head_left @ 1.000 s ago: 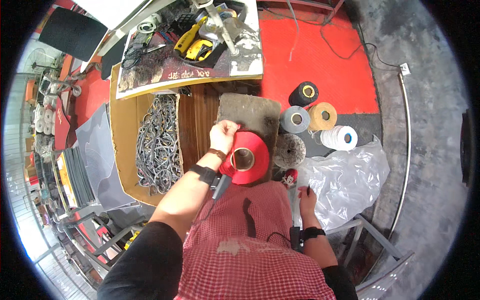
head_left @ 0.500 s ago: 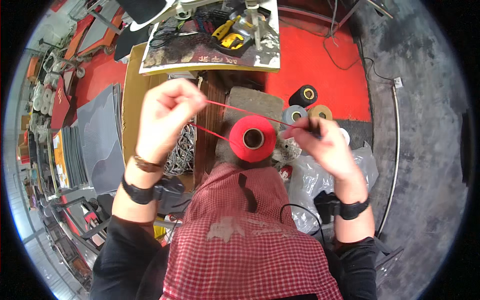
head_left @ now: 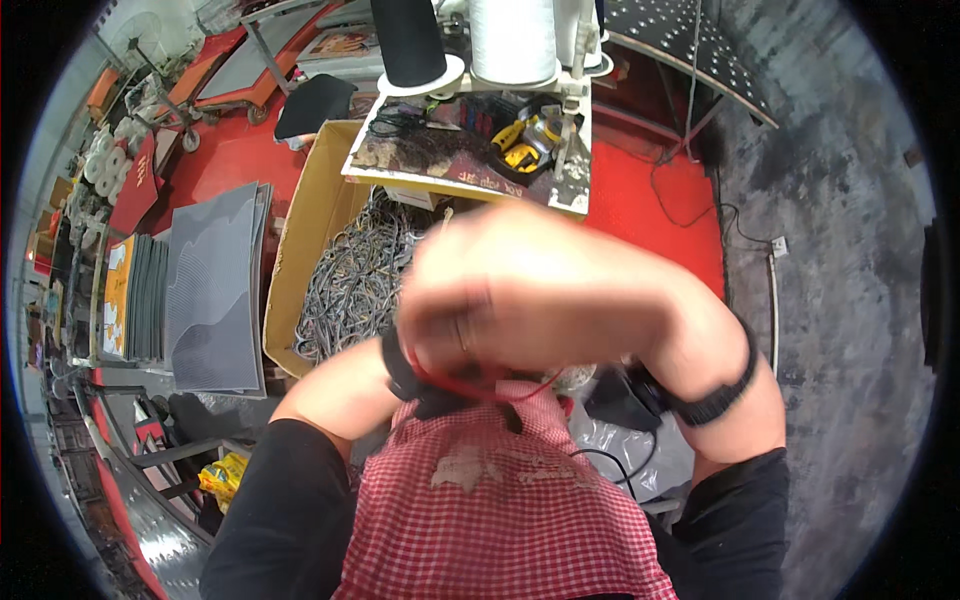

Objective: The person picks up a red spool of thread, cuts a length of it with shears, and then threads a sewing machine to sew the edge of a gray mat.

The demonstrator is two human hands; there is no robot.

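Observation:
Blurred by motion, my right hand [head_left: 500, 270] reaches leftward across the front of my body and overlaps my left hand [head_left: 435, 335]. The left hand is mostly covered, and the fingers of both are smeared or hidden. A loop of red yarn [head_left: 480, 392] hangs just under the hands, in front of my red-checked apron [head_left: 500, 490]. What grips the yarn cannot be made out. The red yarn cone is hidden behind my hands and forearm.
Ahead stands a worktable [head_left: 400, 155] with yellow-handled tools [head_left: 520, 150], a black thread cone [head_left: 410, 45] and a white thread cone [head_left: 513, 40]. Left of my hands is a cardboard box [head_left: 285, 290] of tangled grey cord [head_left: 360, 270]. Clear plastic sheeting [head_left: 640, 450] lies at right.
My right hand has swung left over my left hand, and the yarn once stretched between them now hangs in a loop. The view has tilted up; the red cone is now covered.

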